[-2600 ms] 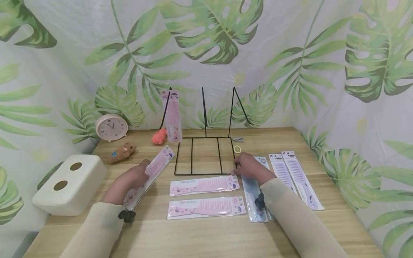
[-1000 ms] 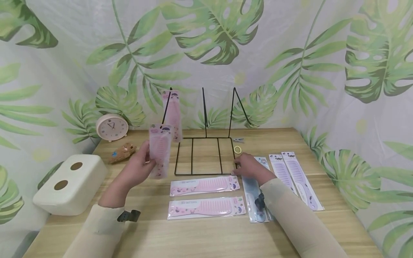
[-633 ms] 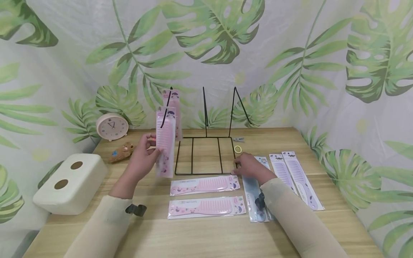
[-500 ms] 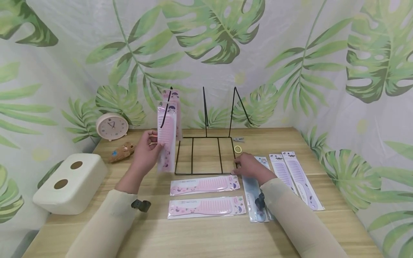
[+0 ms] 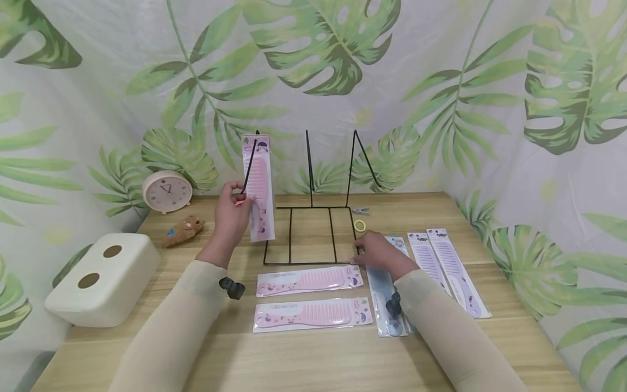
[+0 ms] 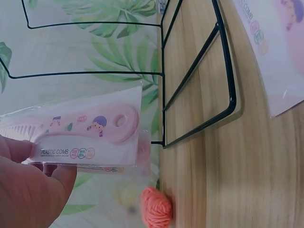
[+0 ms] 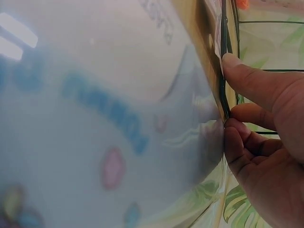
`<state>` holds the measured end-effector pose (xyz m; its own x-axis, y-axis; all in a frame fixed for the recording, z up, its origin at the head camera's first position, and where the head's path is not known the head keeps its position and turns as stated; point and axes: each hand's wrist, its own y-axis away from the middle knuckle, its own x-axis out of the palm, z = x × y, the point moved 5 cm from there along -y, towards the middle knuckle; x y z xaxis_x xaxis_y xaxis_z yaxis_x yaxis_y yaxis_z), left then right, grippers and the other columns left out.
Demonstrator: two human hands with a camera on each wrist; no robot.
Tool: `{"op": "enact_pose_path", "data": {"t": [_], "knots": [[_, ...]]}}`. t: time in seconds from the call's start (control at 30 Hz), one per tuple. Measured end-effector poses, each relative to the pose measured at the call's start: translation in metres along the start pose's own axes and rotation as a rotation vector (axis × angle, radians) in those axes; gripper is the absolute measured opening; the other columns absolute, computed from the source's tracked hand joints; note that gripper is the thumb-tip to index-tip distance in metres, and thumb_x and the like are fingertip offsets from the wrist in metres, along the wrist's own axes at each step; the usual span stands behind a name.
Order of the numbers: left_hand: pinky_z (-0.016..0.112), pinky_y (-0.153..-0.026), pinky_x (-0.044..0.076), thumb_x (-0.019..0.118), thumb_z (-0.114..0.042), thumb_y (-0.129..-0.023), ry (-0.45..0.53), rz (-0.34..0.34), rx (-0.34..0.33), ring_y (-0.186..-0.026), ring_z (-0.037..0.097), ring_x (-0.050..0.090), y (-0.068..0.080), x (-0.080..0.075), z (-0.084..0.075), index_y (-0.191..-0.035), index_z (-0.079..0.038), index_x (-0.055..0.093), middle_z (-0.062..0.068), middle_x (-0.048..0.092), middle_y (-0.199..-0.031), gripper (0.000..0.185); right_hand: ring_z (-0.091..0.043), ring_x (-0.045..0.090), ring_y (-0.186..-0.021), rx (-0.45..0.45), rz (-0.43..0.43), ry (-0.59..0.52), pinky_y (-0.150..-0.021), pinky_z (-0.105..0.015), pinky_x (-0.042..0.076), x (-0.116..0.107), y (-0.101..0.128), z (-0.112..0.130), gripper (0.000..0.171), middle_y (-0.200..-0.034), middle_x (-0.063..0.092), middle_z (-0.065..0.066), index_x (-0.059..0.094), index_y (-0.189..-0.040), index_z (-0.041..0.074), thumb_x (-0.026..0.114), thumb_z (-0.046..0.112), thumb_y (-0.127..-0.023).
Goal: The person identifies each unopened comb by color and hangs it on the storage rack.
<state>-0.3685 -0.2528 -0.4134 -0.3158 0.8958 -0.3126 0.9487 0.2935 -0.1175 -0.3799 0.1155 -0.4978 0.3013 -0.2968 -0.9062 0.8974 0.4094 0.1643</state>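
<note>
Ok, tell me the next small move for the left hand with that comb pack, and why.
Probably ease the pink comb pack onto the rack's left prong and let go. The left hand holds it upright against that prong, and the right hand grips the wire rack's base corner.

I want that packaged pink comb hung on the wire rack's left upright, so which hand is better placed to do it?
Left. The left hand holds the pink comb pack against the wire rack; the right hand grips the rack's base.

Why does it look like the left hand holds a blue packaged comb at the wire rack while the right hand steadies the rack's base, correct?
Not quite: the packaged comb in the left hand is pink, as the left wrist view shows. The right hand does grip the wire rack at its base.
</note>
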Motion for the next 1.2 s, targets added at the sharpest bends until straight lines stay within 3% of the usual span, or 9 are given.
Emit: {"op": "enact_pose_path", "data": {"t": [0.27,0.5,0.63,0.73,0.9,1.0,1.2], "knots": [[0.029,-0.088,0.057,0.062,-0.016,-0.111,0.027,-0.033,-0.016,-0.113,0.026,0.064,-0.017,0.006,0.011,-0.14,-0.007,0.049,0.017,0.063,-0.127,0.033,-0.024,0.064,-0.105,0.023,0.012,-0.008,-0.104,-0.05,0.057,-0.001,0.001,0.0,0.053,-0.135,0.073,-0.017,0.072,-0.141,0.002,0.085,0.028,-0.097],[0.023,-0.079,0.053,0.064,-0.031,-0.111,0.026,-0.045,-0.038,-0.105,0.019,0.061,-0.029,0.01,0.025,-0.133,-0.003,0.055,0.015,0.064,-0.127,0.038,-0.025,0.066,-0.111,0.017,0.012,0.007,-0.107,-0.05,0.057,-0.001,0.0,-0.001,0.053,-0.136,0.073,-0.017,0.072,-0.141,0.002,0.085,0.029,-0.097],[0.031,-0.092,0.056,0.062,-0.037,-0.112,0.009,-0.04,-0.057,-0.115,0.024,0.062,-0.035,0.011,0.03,-0.134,-0.002,0.058,0.018,0.064,-0.134,0.043,-0.023,0.062,-0.096,-0.002,0.012,0.005,-0.089,-0.043,0.056,-0.003,0.0,0.001,0.044,-0.113,0.075,-0.011,0.076,-0.131,0.003,0.085,0.029,-0.097],[0.041,-0.104,0.056,0.061,-0.04,-0.112,-0.012,-0.033,-0.065,-0.126,0.03,0.061,-0.038,0.012,0.034,-0.136,-0.002,0.059,0.019,0.063,-0.139,0.045,-0.022,0.056,-0.085,-0.017,0.012,-0.003,-0.076,-0.038,0.047,-0.003,0.0,0.002,0.033,-0.093,0.065,-0.006,0.079,-0.118,0.005,0.086,0.029,-0.097],[0.044,-0.104,0.054,0.06,-0.042,-0.112,-0.039,-0.037,-0.062,-0.126,0.031,0.06,-0.042,0.013,0.041,-0.136,-0.002,0.06,0.019,0.063,-0.136,0.047,-0.019,0.053,-0.079,-0.037,0.009,-0.002,-0.071,-0.034,0.044,-0.002,-0.001,0.001,0.024,-0.084,0.059,-0.001,0.078,-0.107,0.008,0.086,0.029,-0.096],[0.041,-0.101,0.053,0.06,-0.044,-0.112,-0.041,-0.038,-0.066,-0.122,0.029,0.058,-0.042,0.013,0.042,-0.135,-0.002,0.06,0.017,0.062,-0.133,0.047,-0.019,0.053,-0.079,-0.036,0.009,-0.006,-0.071,-0.035,0.044,-0.002,-0.002,0.001,0.024,-0.084,0.059,-0.002,0.078,-0.105,0.008,0.086,0.029,-0.096],[0.038,-0.098,0.052,0.061,-0.041,-0.112,-0.048,-0.046,-0.078,-0.12,0.028,0.058,-0.042,0.013,0.046,-0.134,-0.003,0.062,0.016,0.062,-0.132,0.043,-0.021,0.056,-0.087,-0.008,0.017,-0.009,-0.078,-0.038,0.049,-0.002,-0.002,-0.001,0.037,-0.1,0.07,-0.008,0.079,-0.122,0.003,0.086,0.03,-0.096]]}}
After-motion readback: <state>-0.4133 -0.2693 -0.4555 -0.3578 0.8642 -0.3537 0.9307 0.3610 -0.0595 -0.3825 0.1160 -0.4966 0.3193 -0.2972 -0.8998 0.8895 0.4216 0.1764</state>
